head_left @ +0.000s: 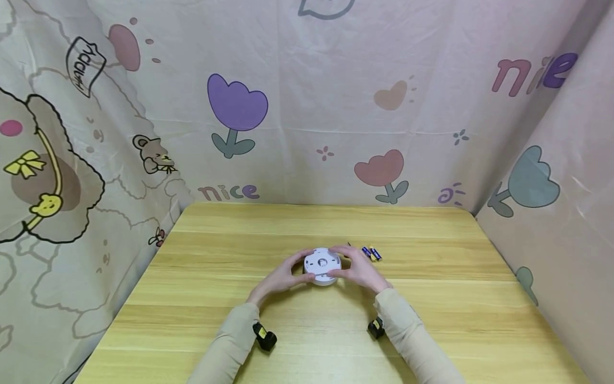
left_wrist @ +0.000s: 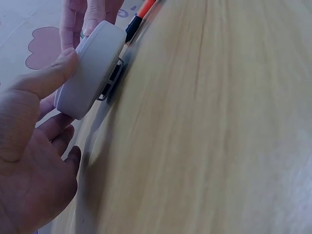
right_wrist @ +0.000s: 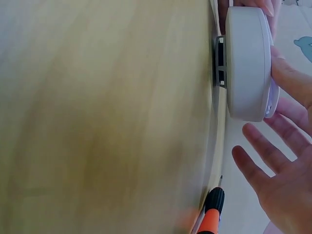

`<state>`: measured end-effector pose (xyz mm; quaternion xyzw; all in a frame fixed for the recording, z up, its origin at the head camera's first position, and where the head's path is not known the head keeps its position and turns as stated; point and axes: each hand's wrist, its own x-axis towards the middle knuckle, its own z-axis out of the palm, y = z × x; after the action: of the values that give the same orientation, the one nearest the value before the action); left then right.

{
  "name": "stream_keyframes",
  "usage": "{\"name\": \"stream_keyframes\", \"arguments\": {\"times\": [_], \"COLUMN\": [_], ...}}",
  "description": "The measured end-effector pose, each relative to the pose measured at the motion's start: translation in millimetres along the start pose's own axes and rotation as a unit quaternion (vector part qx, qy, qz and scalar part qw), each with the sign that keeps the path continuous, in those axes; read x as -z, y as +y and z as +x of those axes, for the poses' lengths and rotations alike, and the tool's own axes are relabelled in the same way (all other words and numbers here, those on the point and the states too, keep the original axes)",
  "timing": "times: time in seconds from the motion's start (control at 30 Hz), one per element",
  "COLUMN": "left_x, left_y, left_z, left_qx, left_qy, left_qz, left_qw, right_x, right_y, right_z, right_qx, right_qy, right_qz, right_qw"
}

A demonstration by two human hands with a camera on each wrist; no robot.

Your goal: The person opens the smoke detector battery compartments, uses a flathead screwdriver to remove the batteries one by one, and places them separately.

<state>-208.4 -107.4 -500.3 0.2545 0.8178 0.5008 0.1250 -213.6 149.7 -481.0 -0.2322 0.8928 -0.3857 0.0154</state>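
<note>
A round white smoke detector [head_left: 323, 281] is held between both hands, low over the table, with a flat mounting plate [head_left: 322, 262] on its upper face. My left hand [head_left: 284, 276] grips its left side, thumb on the near edge and fingers at the far side. On the opposite side my right hand [head_left: 362, 270] grips it the same way, some fingers spread free of it in the right wrist view. That view shows the plate's rim [right_wrist: 273, 100] jutting slightly past the body. A dark slotted part [right_wrist: 221, 61] protrudes underneath, close to the tabletop.
Blue-and-yellow batteries [head_left: 371, 253] lie on the wooden table [head_left: 240, 229] just beyond my right hand. A screwdriver [right_wrist: 214, 197] with an orange and black handle lies there too, mostly hidden in the head view. Printed cloth [head_left: 307, 106] hangs behind and at both sides.
</note>
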Motion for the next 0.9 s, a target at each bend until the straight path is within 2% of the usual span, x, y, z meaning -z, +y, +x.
{"name": "stream_keyframes", "arguments": {"times": [0.3, 0.57, 0.67, 0.9], "left_x": [-3.2, -5.5, -6.6, -7.8], "left_y": [2.1, 3.7, 3.4, 2.8], "left_z": [1.1, 0.5, 0.6, 2.7], "left_qx": [0.008, 0.019, 0.02, 0.012], "left_qy": [0.014, 0.025, 0.031, 0.035], "left_qz": [0.014, 0.008, 0.008, -0.025], "left_qw": [0.9998, 0.9995, 0.9993, 0.999], "right_x": [0.6, 0.8, 1.2, 2.6], "right_y": [2.8, 6.2, 6.9, 4.4], "right_z": [-0.7, -0.8, -0.7, 1.1], "right_qx": [0.01, 0.011, 0.011, 0.003], "right_qy": [-0.007, -0.021, -0.022, -0.029], "right_qz": [0.004, 0.04, 0.035, 0.018], "right_qw": [0.9999, 0.9989, 0.9991, 0.9994]}}
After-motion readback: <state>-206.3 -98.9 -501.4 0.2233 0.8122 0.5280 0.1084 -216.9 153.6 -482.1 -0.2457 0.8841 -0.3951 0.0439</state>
